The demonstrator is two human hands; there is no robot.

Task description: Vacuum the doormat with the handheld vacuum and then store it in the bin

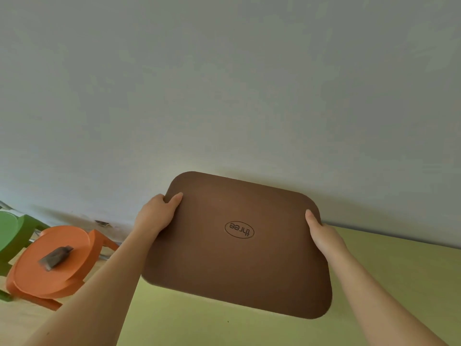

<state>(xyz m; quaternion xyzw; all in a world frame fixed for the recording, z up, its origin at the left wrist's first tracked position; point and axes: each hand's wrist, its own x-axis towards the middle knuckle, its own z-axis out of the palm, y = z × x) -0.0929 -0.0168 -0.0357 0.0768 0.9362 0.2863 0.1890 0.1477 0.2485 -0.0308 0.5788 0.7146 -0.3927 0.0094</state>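
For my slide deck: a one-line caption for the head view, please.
Both hands, left hand and right hand, hold a brown doormat above a green table.

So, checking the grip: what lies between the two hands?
In the head view, only the brown mat: the left hand grips its left edge, the right hand its right edge.

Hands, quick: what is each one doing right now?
Left hand: closed on the left edge of the brown doormat.
Right hand: closed on the doormat's right edge, thumb on top.
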